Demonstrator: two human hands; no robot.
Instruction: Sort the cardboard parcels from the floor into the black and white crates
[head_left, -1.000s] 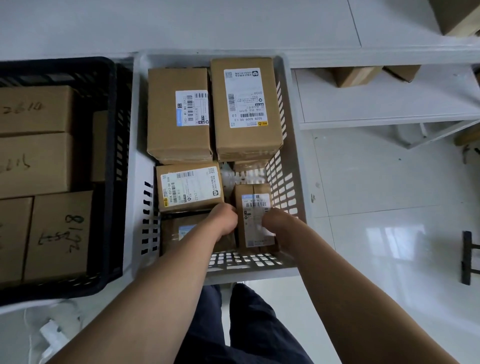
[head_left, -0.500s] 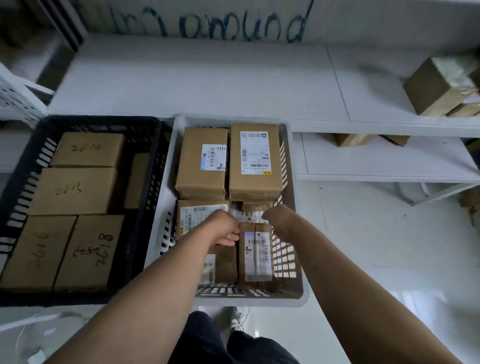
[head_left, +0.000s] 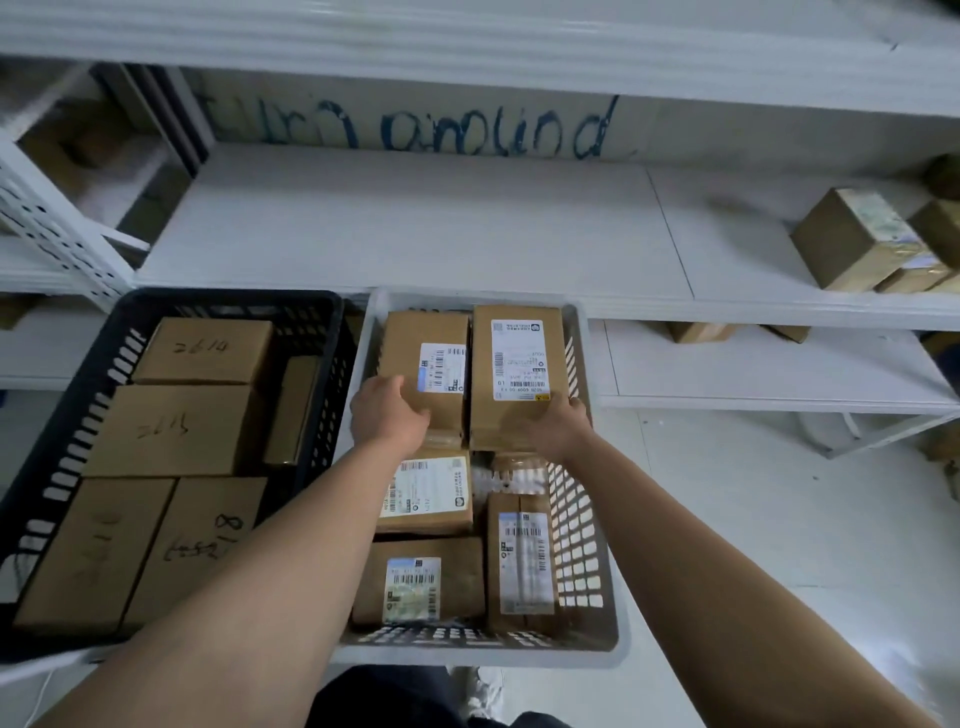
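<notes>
The white crate (head_left: 608, 571) stands in front of me and holds several labelled cardboard parcels. The black crate (head_left: 67, 415) sits to its left, packed with parcels bearing handwritten numbers (head_left: 171, 431). My left hand (head_left: 387, 415) lies on the near left corner of the far left parcel (head_left: 415, 338), its fingers curled over the edge. My right hand (head_left: 558, 426) grips the near right corner of the tall parcel (head_left: 493, 421) beside it. Nearer to me in the white crate are three more parcels (head_left: 426, 493), untouched.
White metal shelves run behind both crates. On a shelf board at the right sit a few brown boxes (head_left: 852, 239). Blue writing marks the back wall. A pale tiled floor (head_left: 753, 519) lies right of the white crate. My dark trousers show at the bottom.
Both hands left the small parcels at the near end of the white crate and moved to the two big parcels at its far end. The view tilted up toward the shelves.
</notes>
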